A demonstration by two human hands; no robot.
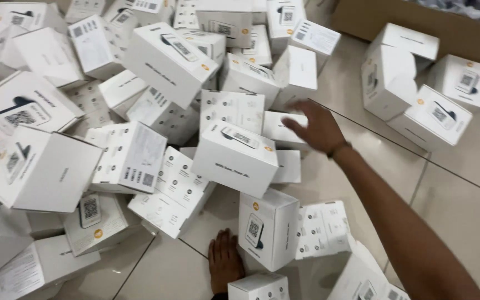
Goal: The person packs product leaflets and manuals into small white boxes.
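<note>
A large heap of small white cardboard boxes (pixel 168 61) with printed pictures and small orange dots covers the tiled floor. My right hand (pixel 319 129) reaches out over the heap's right edge, fingers spread and holding nothing, just above a flat-lying white box (pixel 278 129). My left hand (pixel 224 262) rests flat on the floor tile at the bottom, empty. It lies beside an upright white box (pixel 269 226), close to or touching its left side. A bigger box (pixel 235 156) sits tilted between the two hands.
Three separate white boxes (pixel 434 116) stand apart at the upper right. A brown cardboard carton (pixel 418 25) lies along the top right edge. Bare floor tiles (pixel 462 200) show to the right of my arm. More boxes crowd the bottom edge (pixel 259 288).
</note>
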